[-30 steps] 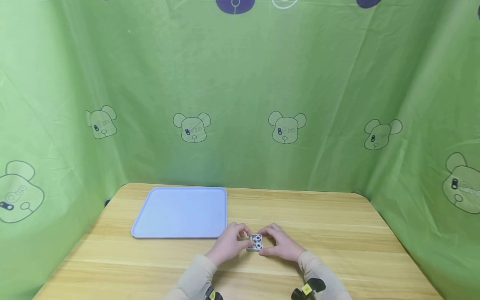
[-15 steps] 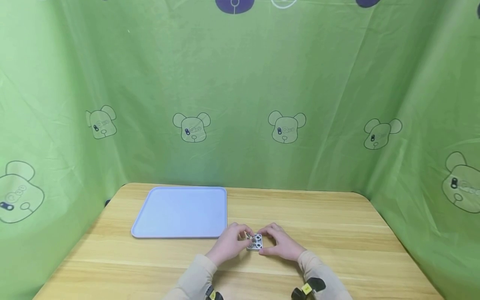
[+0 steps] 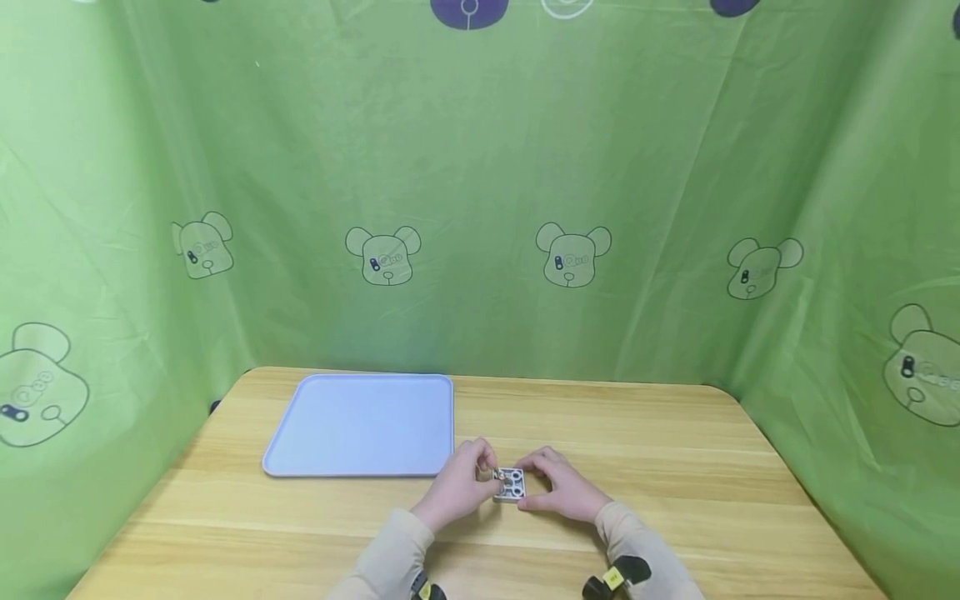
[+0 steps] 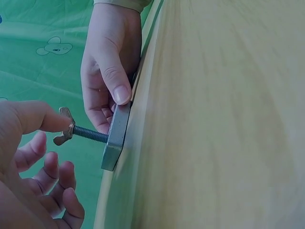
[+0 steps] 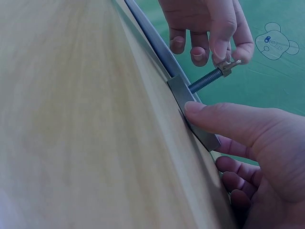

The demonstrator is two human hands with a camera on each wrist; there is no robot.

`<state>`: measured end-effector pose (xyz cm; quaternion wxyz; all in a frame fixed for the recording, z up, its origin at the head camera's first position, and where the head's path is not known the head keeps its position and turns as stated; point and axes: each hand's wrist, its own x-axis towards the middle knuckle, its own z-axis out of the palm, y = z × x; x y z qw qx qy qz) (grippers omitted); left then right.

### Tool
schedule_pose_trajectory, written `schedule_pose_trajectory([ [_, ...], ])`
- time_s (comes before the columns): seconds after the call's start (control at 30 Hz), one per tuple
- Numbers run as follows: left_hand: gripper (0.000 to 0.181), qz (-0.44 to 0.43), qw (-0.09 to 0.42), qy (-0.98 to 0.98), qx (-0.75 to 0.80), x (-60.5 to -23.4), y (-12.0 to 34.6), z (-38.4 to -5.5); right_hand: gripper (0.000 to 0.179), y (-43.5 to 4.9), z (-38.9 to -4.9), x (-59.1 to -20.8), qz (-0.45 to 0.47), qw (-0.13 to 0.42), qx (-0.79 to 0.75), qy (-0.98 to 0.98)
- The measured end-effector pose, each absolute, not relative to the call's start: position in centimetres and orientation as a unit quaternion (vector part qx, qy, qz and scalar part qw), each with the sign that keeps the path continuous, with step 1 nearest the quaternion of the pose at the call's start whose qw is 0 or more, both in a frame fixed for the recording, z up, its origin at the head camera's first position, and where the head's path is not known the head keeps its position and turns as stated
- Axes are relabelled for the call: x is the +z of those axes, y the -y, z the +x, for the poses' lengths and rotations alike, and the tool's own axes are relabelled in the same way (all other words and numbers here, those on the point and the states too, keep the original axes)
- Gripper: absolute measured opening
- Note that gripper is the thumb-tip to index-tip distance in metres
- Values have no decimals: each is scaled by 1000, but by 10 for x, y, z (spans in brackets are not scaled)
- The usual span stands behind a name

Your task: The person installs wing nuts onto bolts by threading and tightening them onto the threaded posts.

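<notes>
A small grey block (image 3: 517, 483) with round holes lies on the table between both hands. A threaded bolt (image 5: 206, 81) stands up out of it, with a wing nut (image 4: 66, 126) at its top end. My left hand (image 3: 457, 486) is at the wing nut: in the right wrist view thumb and index finger lie on either side of it, the thumb touching it. The other left fingers are loosely bent, off the block. My right hand (image 3: 564, 490) holds the block by its right side, thumb on the near edge and fingers on the far edge.
A pale blue tray (image 3: 360, 425) lies at the back left of the wooden table (image 3: 637, 433). Green curtains (image 3: 480, 150) with bear heads hang behind and on both sides. Black wrist cameras (image 3: 617, 577) sit on both sleeves.
My left index finger has lifted up and away from the thumb a little at the wing nut. The right hand and the block have stayed in place.
</notes>
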<state>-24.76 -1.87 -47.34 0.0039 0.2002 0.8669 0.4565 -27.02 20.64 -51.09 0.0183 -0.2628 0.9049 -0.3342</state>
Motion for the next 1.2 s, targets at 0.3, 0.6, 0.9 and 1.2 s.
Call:
schedule_pose_trajectory([
  [0.3,26,189,19,-879,437,-475,19,-247,54,-207,-271,-512,-263,25,-342,-902],
  [0.6,36,187,29,-877,442,-479,20,-249,55,-208,-271,-513,-264,28,-344,-900],
  [0.9,29,192,22,-879,437,-480,19,-251,55,-208,-271,-513,-262,28,-344,-901],
  [1.2,17,197,10,-882,428,-482,20,-253,55,-206,-270,-512,-259,28,-344,-902],
])
